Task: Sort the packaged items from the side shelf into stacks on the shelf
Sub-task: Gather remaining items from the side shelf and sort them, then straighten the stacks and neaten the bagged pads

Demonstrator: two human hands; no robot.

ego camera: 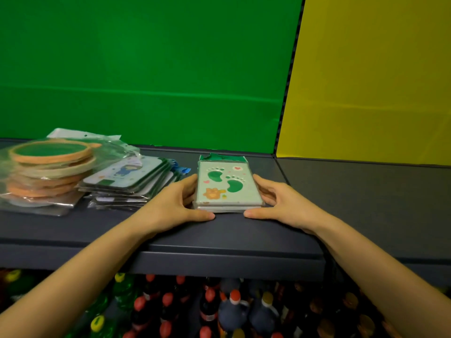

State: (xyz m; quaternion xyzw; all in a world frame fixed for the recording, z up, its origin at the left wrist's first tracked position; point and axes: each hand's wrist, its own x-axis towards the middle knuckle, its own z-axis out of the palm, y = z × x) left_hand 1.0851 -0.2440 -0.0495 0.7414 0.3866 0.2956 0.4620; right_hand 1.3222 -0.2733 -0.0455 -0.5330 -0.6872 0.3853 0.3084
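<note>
Three stacks sit on the shelf (219, 235): round orange-rimmed packs (48, 167) far left, card packs (129, 179) beside them, footprint packs (228, 189) at centre. On that last stack the left hand (175, 203) and right hand (280, 201) press the sides with fairly straight fingers, likely squaring it. Any unsorted items lie out of view.

Our reach is open along the front edge of the shelf (244, 230) and toward its right end; the footprint stack (229, 186) stands mid-shelf, while slumped card packs (127, 179) and round orange packs (48, 162) crowd the left end.
</note>
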